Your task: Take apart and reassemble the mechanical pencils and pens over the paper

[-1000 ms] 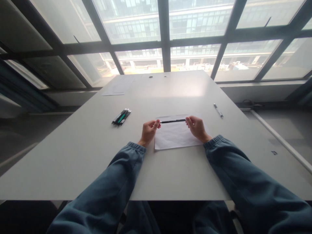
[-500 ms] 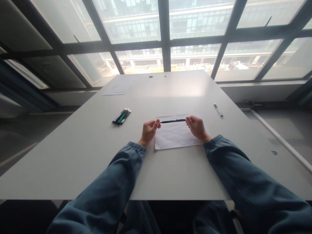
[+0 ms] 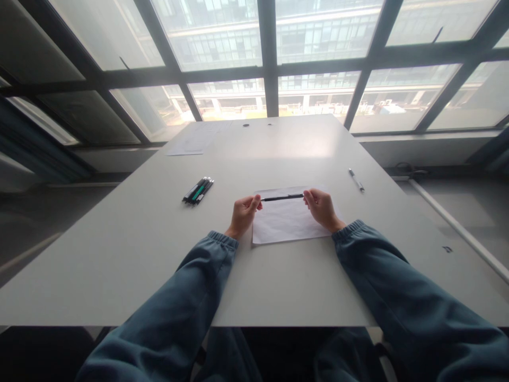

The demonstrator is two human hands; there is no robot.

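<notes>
A slim black pen (image 3: 283, 197) is stretched level between my two hands, over a white sheet of paper (image 3: 288, 225). My left hand (image 3: 243, 213) pinches its left tip between thumb and finger. At the other end, near the clip, my right hand (image 3: 321, 208) is closed on the pen. The paper lies flat on the table, its right edge partly behind my right hand and wrist.
On the white table (image 3: 119, 254), a bunch of several pens (image 3: 198, 191) lies to the left. A white pen (image 3: 356, 180) rests on the right. More paper (image 3: 191, 142) is at the far left, below the windows (image 3: 226, 95). A small dark mark (image 3: 447, 249) shows at right.
</notes>
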